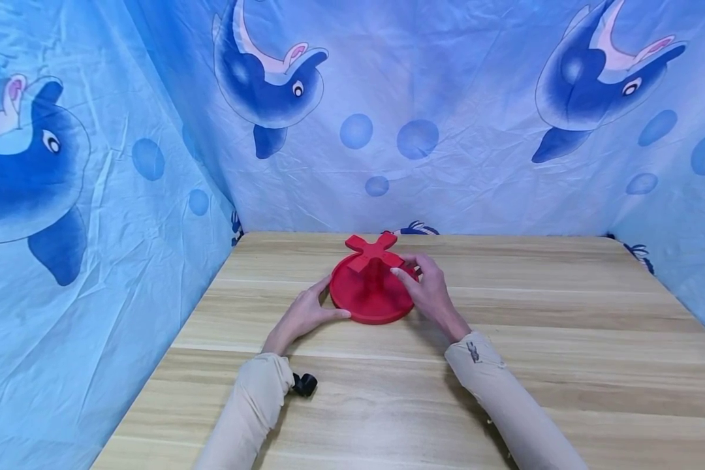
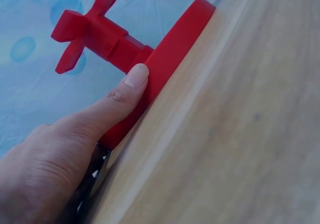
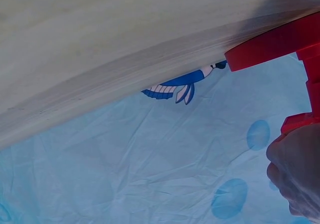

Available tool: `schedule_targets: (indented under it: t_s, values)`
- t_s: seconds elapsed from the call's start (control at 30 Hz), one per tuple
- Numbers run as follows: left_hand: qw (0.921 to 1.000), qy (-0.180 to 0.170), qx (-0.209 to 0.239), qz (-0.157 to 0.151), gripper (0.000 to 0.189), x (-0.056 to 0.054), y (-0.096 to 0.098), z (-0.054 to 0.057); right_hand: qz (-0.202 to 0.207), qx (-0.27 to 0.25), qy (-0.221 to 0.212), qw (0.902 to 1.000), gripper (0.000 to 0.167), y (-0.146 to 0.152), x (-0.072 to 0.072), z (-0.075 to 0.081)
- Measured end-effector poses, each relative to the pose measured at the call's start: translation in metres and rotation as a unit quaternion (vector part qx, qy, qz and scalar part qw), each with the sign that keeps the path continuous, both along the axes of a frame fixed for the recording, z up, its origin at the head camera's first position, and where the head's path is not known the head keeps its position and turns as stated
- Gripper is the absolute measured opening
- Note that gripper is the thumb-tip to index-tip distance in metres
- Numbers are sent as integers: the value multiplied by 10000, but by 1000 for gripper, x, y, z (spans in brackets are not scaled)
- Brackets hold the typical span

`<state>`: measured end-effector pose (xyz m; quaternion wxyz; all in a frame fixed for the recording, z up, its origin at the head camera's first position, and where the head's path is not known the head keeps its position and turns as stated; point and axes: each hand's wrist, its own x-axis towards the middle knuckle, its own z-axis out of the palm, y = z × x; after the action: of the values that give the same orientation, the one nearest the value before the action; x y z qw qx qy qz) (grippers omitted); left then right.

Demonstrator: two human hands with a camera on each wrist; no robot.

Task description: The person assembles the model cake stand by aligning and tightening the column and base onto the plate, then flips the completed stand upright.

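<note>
A red stand is on the table in front of me. It has a round, low-rimmed base (image 1: 352, 301), a central column (image 2: 111, 40) with raised digits on it, and a four-armed cross top (image 1: 373, 250). My left hand (image 1: 304, 313) holds the base at its left side, thumb at the near edge and fingers around farther back. In the left wrist view the left thumb (image 2: 117, 97) presses against the rim. My right hand (image 1: 427, 287) pinches the near right arm of the cross between thumb and fingers. At the right edge of the right wrist view, that hand's curled fingers (image 3: 297, 166) overlap the cross.
The wooden table (image 1: 534, 326) runs back to a blue dolphin-print cloth (image 1: 388, 98) hanging behind and at both sides. A small black device (image 1: 304, 384) sits at the left sleeve cuff. The stand is toward the table's far edge.
</note>
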<state>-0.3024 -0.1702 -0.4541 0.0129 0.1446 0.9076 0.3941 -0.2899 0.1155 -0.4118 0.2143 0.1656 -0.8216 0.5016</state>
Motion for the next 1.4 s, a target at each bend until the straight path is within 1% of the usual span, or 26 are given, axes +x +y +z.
schedule_targets:
  t_s: [0.13, 0.23, 0.4, 0.5, 0.6, 0.73, 0.8, 0.87, 0.97, 1.03, 1.1, 1.23, 1.3, 1.4]
  values:
    - [10000, -7, -7, 8, 113, 0, 0, 0, 59, 14, -12, 10000, 35, 0, -1, -1]
    - [10000, 7, -9, -35, 113, -1, -1, 1, 181, 24, -158, 9997, 41, 4, -2, -2]
    - [9999, -48, -90, -102, 114, -3, -1, 2, 443, 48, -604, 9972, 52, 19, -3, -4]
    - [9997, -100, -141, -157, 116, -5, -1, 3, 527, 237, -957, 9937, 58, 30, -5, -6]
    - [9994, -143, -234, -231, 118, -7, -2, 4, 648, 490, -1377, 9871, 73, 42, -10, -9]
    - [9988, -162, -308, -341, 122, -10, -5, 5, 945, 789, -1982, 9724, 103, 54, -16, -17]
    - [9985, -140, -321, -423, 123, -12, -6, 5, 1119, 937, -2139, 9659, 113, 58, -19, -22]
    - [9982, -113, -354, -470, 124, -14, -8, 5, 1346, 1042, -2171, 9612, 116, 62, -23, -27]
    - [9975, -88, -461, -537, 124, -19, -11, 5, 1577, 1190, -2086, 9578, 113, 65, -27, -32]
    - [9972, -90, -503, -552, 124, -22, -13, 5, 1555, 1349, -2054, 9568, 112, 66, -29, -34]
    - [9966, -82, -590, -575, 123, -24, -14, 6, 1337, 1617, -2085, 9552, 111, 66, -30, -34]
    - [9954, -96, -757, -583, 121, -28, -15, 8, 938, 2116, -2286, 9456, 113, 66, -32, -34]
    - [9949, -115, -815, -583, 119, -29, -15, 9, 869, 2241, -2375, 9412, 114, 66, -33, -33]
    - [9947, -105, -849, -575, 117, -29, -14, 10, 890, 2303, -2406, 9387, 115, 65, -34, -32]
